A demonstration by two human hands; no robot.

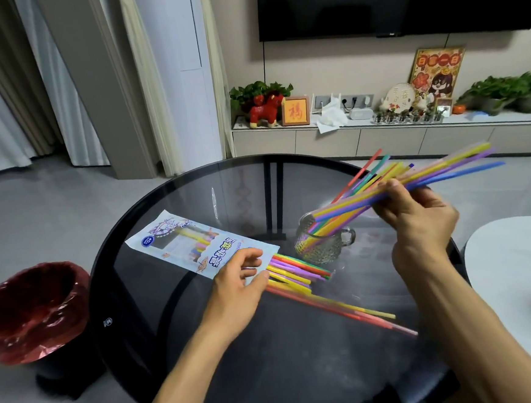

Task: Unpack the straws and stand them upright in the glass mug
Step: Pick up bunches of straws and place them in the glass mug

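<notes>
Straws in a fanned bundle (393, 188) are gripped right of centre by the curled right hand (418, 218), their lower ends resting tilted inside the glass mug (323, 244) on the round glass table (206, 349). At centre, the straw packet (194, 242) is lain flat, loose straws (298, 275) spilling from its mouth, where the left hand (239, 286) is laid, fingers pinching them.
</notes>
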